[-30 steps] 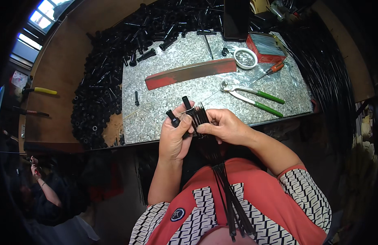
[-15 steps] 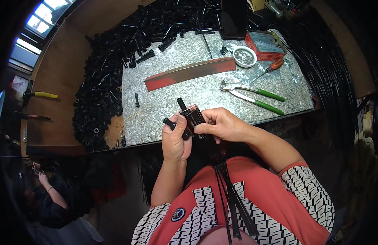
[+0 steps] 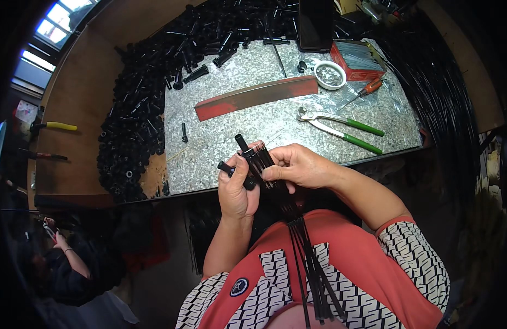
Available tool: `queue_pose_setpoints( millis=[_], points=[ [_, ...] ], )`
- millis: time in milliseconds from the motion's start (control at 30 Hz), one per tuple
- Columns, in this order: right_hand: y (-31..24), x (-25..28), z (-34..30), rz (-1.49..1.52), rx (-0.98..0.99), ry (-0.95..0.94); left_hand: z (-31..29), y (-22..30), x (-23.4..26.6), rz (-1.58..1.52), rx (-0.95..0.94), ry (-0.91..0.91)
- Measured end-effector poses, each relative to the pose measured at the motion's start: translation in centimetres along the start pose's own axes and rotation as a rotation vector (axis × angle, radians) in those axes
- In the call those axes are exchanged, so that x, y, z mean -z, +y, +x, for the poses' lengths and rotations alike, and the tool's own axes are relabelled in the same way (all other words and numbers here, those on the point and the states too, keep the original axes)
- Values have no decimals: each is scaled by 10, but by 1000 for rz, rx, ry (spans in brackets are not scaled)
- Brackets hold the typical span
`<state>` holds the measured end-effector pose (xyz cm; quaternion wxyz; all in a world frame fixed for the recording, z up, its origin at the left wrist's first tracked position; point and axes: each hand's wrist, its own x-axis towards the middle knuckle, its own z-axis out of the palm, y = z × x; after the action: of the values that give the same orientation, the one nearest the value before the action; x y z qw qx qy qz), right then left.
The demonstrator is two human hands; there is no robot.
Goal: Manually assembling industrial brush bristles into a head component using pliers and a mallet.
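My left hand (image 3: 235, 192) is closed around a black tubular fitting (image 3: 241, 142), whose neck points up and away, and a second black fitting (image 3: 226, 167) sticks out beside the thumb. Thin black rods (image 3: 260, 157) fan out next to them. My right hand (image 3: 302, 167) pinches these rods between thumb and fingers. Below the hands the bundle continues as long black strips (image 3: 316, 274) hanging over my red top. How the rods meet the fitting is hidden by the fingers.
Green-handled pincers (image 3: 346, 129), an orange screwdriver (image 3: 368, 88), a white bowl (image 3: 329, 75) of small metal bits, a red box (image 3: 360, 63) and a red bar (image 3: 256, 98) lie on the speckled board (image 3: 209, 148). Black fittings (image 3: 135, 109) heap around it. Another person's hand (image 3: 60, 241) shows lower left.
The upper fitting has tipped slightly left, and my left hand has turned a little. Both hands keep their hold. At lower left the other person's hand has shifted with a tool.
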<state>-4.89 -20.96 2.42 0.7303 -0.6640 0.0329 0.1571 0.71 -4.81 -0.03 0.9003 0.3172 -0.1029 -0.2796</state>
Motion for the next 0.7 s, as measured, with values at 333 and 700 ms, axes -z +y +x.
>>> queue_pose_setpoints(
  millis=[333, 700],
  points=[
    [-4, 1, -2, 7, -27, -41, -4, -3, -1, 22, -28, 18],
    [-4, 5, 1, 76, -16, -112, -11, -7, -7, 190, -74, 5]
  ],
)
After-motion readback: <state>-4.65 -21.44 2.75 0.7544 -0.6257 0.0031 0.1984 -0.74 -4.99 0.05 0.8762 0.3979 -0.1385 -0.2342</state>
